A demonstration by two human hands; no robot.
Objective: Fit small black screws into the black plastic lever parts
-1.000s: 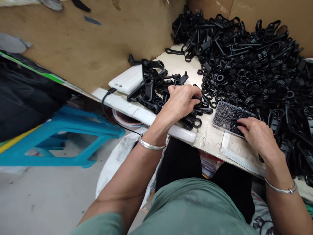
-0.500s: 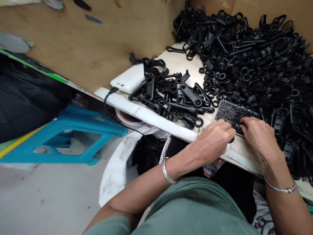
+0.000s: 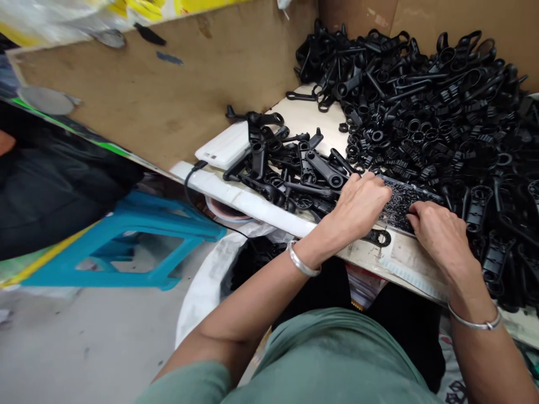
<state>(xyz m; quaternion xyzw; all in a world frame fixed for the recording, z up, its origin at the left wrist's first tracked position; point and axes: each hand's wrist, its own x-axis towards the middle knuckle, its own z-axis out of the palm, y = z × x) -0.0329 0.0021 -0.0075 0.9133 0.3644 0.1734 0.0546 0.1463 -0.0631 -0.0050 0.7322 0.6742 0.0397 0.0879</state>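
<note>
A shallow clear tray (image 3: pixel 398 197) full of tiny dark pieces, too small to name, lies near the table's front edge. My left hand (image 3: pixel 365 201) is over the tray's left end, fingers curled together; whatever they hold is hidden. At the tray's right front, my right hand (image 3: pixel 440 229) has thumb and fingers pinched at the small pieces, and I cannot make out what is between them. Below my left hand, a flat black plastic part with a ring-shaped end (image 3: pixel 381 238) lies at the table edge, partly covered by the hand.
Black plastic handle-like parts and rings form a large heap (image 3: pixel 421 106) at the right, with a smaller pile (image 3: pixel 295 163) to the left. A white power bank-like box (image 3: pixel 225 145) with a cable sits by a board. A blue stool (image 3: pixel 138 247) and white sack (image 3: pixel 202 292) stand below.
My left hand has moved left and up from the tray's front to its left end, uncovering the ringed black part. My right hand stays pinched by the tray. The view has shifted slightly.
</note>
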